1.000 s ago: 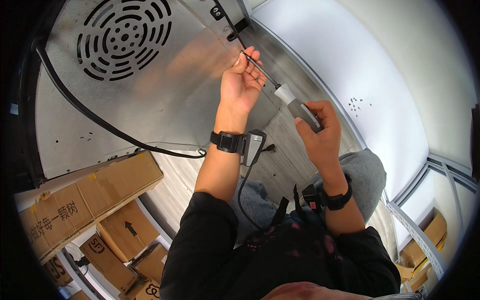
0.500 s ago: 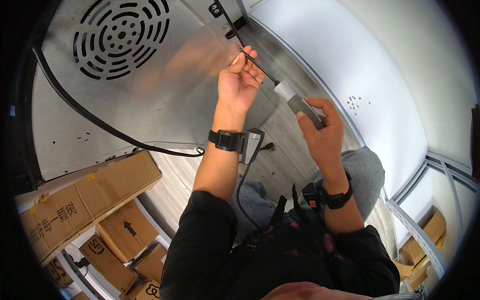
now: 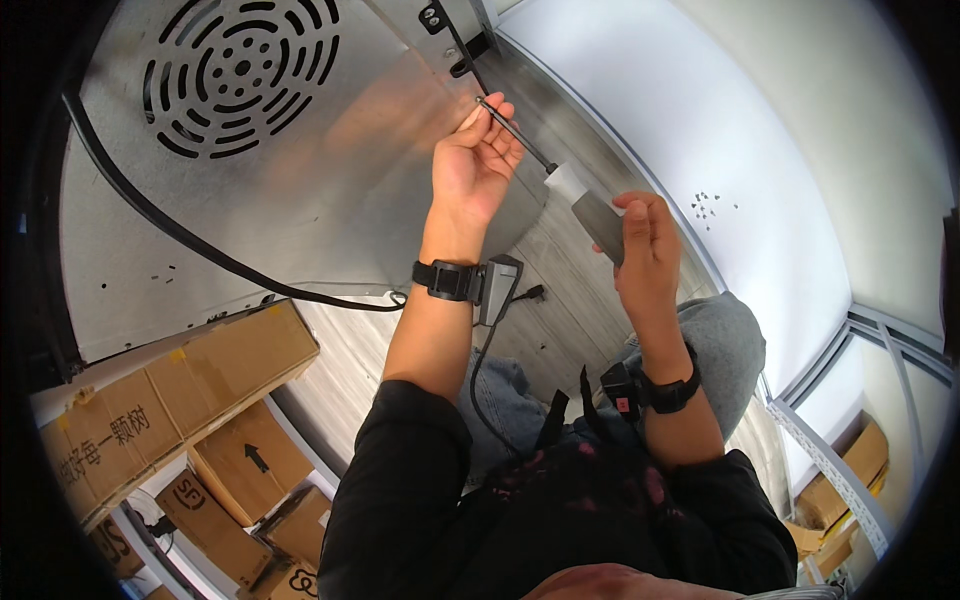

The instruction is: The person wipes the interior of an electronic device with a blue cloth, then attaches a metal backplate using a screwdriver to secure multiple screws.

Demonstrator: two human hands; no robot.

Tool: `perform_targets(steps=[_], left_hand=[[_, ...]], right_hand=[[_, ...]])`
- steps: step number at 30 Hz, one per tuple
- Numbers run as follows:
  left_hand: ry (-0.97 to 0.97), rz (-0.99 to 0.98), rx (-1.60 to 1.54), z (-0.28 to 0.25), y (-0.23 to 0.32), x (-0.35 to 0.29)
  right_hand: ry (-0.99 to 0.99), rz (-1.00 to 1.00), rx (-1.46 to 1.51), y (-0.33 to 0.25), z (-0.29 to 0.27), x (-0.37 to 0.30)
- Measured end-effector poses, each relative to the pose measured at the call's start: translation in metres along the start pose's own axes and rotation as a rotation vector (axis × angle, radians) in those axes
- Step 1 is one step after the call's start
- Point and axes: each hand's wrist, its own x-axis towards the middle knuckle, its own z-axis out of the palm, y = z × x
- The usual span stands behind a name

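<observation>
Gripping screwdriver (image 3: 590, 205), metal panel (image 3: 300, 190), black cable (image 3: 180, 235)

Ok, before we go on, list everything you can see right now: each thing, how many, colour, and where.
screwdriver: one, grey handle, dark shaft, centre, between both hands
metal panel: one, silver, upper left, with a round vent
cable: one, black, curving across the panel
bracket: one, black, top edge of the panel
cardboard boxes: several, brown, lower left
more boxes: a few, brown, lower right
floor: grey planks, centre
wall: white, right
wrist straps: two, black, one on each wrist
left hand: fingertips on the shaft near the tip
right hand: gripping the handle
</observation>
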Motion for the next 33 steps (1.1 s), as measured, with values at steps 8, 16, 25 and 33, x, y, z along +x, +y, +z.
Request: perform_targets(steps=[8,16,25,33], left_hand=[[0.01,0.008,0.052,-0.005,0.003,0.003],[-0.033,-0.003,0.06,-0.002,0.004,0.001],[-0.108,-0.003,0.054,-0.014,0.004,0.007],[-0.113,0.009,0.039,-0.012,0.004,0.008]], right_hand=[[0.052,-0.291,-0.165,-0.013,0.009,-0.017],[0.083,-0.226,-0.129,-0.006,0.01,-0.025],[0.272,-0.693,-0.201,-0.005,0.018,-0.017],[0.221,-0.683,-0.224,-0.006,0.012,-0.014]])
